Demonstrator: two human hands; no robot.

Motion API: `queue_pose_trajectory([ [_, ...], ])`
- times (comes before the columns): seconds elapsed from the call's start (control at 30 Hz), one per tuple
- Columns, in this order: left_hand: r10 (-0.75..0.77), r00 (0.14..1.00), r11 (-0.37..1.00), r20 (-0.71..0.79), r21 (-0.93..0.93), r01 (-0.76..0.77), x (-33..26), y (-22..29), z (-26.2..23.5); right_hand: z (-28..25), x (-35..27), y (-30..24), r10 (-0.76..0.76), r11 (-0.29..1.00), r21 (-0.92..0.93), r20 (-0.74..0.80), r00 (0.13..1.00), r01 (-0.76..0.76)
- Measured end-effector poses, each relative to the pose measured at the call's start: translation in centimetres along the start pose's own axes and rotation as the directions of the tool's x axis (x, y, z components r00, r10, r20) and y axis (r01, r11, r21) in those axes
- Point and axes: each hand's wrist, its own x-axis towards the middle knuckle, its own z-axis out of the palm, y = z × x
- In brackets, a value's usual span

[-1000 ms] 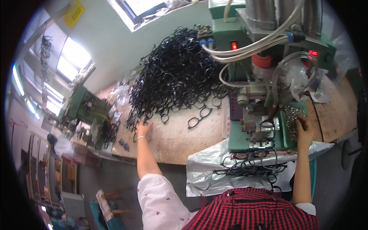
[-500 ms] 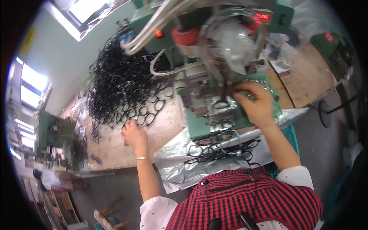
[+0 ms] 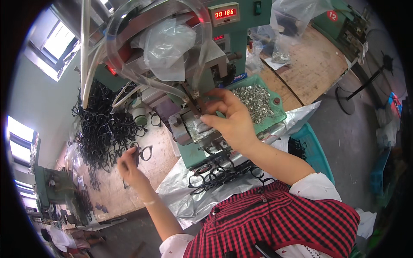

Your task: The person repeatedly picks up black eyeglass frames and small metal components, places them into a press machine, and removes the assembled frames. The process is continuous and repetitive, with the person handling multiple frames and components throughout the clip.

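My left hand (image 3: 132,170) is above the worktop beside a large heap of black eyeglass frames (image 3: 97,124). Its fingers are closed on a single black eyeglass frame (image 3: 146,154), whose rim sticks out to the right. My right hand (image 3: 234,124) reaches into the green machine (image 3: 247,21), fingertips pinched together at the metal fixture (image 3: 198,129) under the head. Whatever lies between those fingertips is too small or hidden to make out. Just right of that hand, a green tray (image 3: 272,122) holds many tiny silvery metal parts.
Silver foil (image 3: 172,191) covers the front edge, with several black frames (image 3: 226,176) on it. A turquoise basket (image 3: 316,150) stands at the right. Clear hoses (image 3: 112,47) and a plastic bag (image 3: 167,49) hang on the machine. Far lower left, another person (image 3: 60,236) is visible.
The view has turned and come closer to the machine. My left hand has come away from the heap's edge with a frame. My right hand has moved from beside the parts tray to the fixture.
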Motion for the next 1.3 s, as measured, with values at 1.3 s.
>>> queue_pose_trajectory([
  [1.3, 0.022, 0.938, 0.059, -0.346, 0.937, 0.344, 22.2, -18.0, -36.6, -27.4, 3.0, 8.8, -0.252, 0.019, -1.0, 0.006, 0.968, 0.011],
])
